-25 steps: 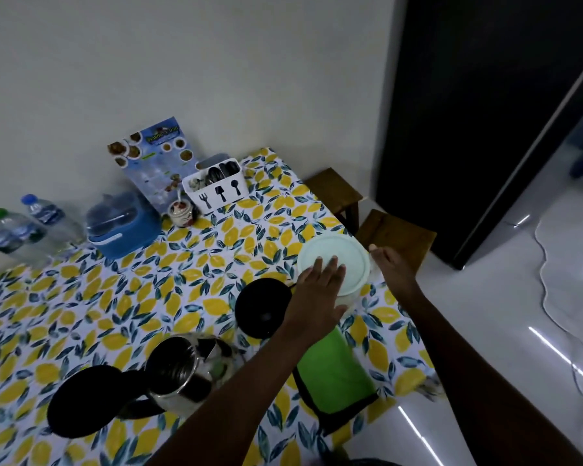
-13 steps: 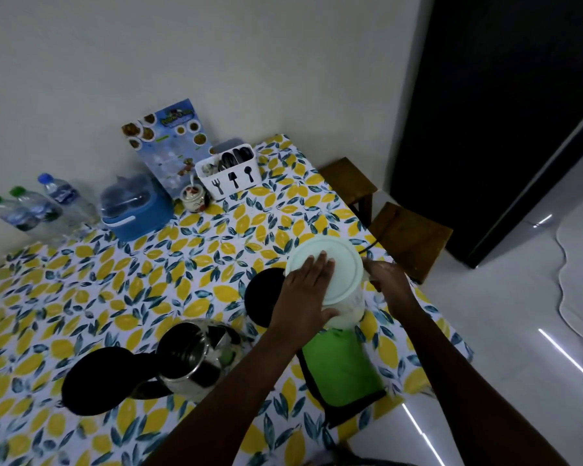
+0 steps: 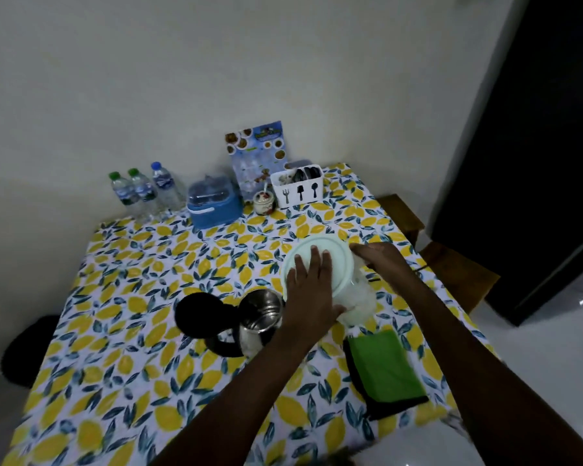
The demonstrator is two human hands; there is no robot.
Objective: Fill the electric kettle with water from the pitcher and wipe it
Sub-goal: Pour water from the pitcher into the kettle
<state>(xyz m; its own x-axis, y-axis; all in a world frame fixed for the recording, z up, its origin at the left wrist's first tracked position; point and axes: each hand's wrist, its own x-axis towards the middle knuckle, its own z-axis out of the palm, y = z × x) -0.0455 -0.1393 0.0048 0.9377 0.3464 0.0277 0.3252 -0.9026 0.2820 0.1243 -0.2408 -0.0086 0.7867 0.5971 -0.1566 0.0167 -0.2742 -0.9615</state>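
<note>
Fingers (image 3: 312, 264) of the left hand (image 3: 312, 292) lie flat and spread on the pitcher (image 3: 337, 264) lid, beside the open kettle (image 3: 261, 319). Right hand (image 3: 382, 262) holds the pitcher's far side; its grip is hidden.

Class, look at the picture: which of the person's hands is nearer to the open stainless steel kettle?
Left. The left hand lies on the pale round pitcher lid, right beside the open stainless steel kettle. The right hand holds the pitcher's far side, farther away.
</note>
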